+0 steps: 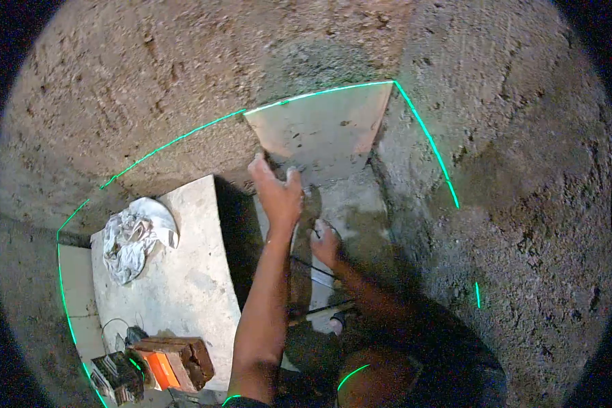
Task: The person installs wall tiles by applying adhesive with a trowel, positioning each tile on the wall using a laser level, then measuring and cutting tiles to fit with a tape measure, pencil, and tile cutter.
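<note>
Left hand (pixel 277 194) raised, thumb and fingers spread apart; fingertips are placed at the lower left edge of a pale tile (pixel 326 129), though firm contact cannot be told; right hand (pixel 326 243) is held lower and nearer the body, fingers curled, whether closed on anything cannot be told. Tile is set upright against the rough wall (pixel 149 88), close in by the corner; its top edge is met by green lines (pixel 432 146); a darker grey patch (pixel 313 62) is seen just above. Any marking on the orange face (pixel 161 370) of the brown block (pixel 197 364) is too small to be read; beside it a dark striped box (pixel 117 377); white cloth (pixel 132 238) is crumpled on the pale slab (pixel 200 231); floor below is partly blocked by both forearms.
</note>
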